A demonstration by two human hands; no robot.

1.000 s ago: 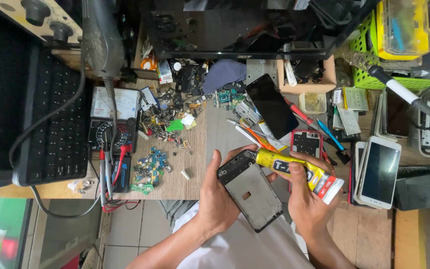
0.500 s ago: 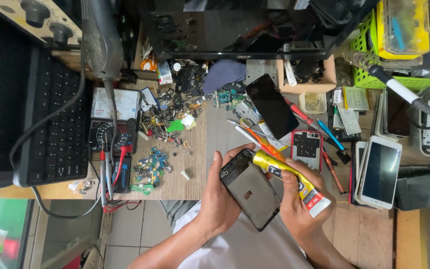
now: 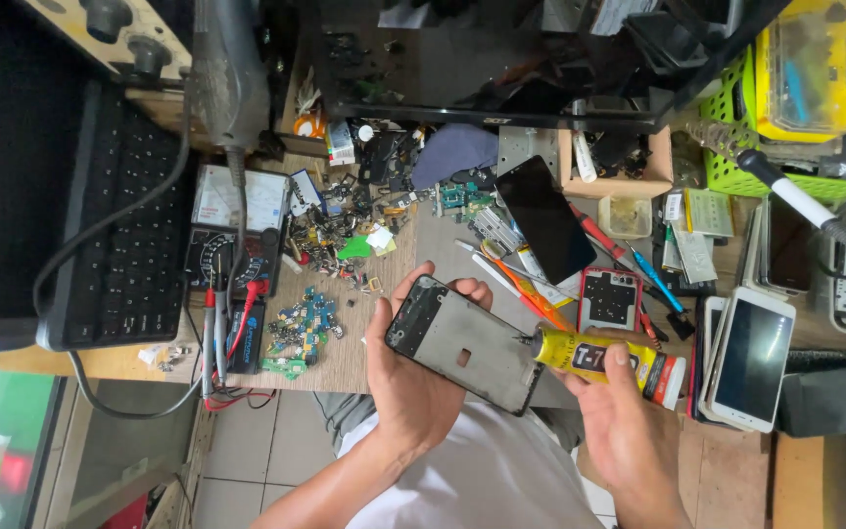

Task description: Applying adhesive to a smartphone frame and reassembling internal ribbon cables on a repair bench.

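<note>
At six o'clock of the cluttered wooden bench [image 3: 364, 358], just off its near edge, the left hand [image 3: 413, 382] is clamped around a bare dark phone frame [image 3: 462, 343], fingers curled over its far long side and thumb across the near one, the frame tilted with its inner face up. The right hand [image 3: 624, 416] is wrapped tight on a yellow glue tube [image 3: 604, 360], thumb pressing its body, the nozzle touching the frame's edge at about three o'clock. My reading is that adhesive is being laid along the frame's border; the next move would call for a steady, light squeeze while the nozzle follows the rim, the frame turned in the left hand so each side comes round.

A black glass panel [image 3: 545, 217] lies at twelve o'clock of the hands, well apart from them, a red-edged phone back [image 3: 607, 299] at two o'clock, and a white phone [image 3: 751, 358] face up at three. A multimeter [image 3: 232, 230] with red leads sits at ten o'clock beside a black keyboard [image 3: 124, 245].

Whether any glue bead is already on the frame cannot be made out; the nozzle tip is too small to read, the frame's near corner is hidden by the palm, and the heap of small parts at eleven o'clock is too tangled to sort
</note>
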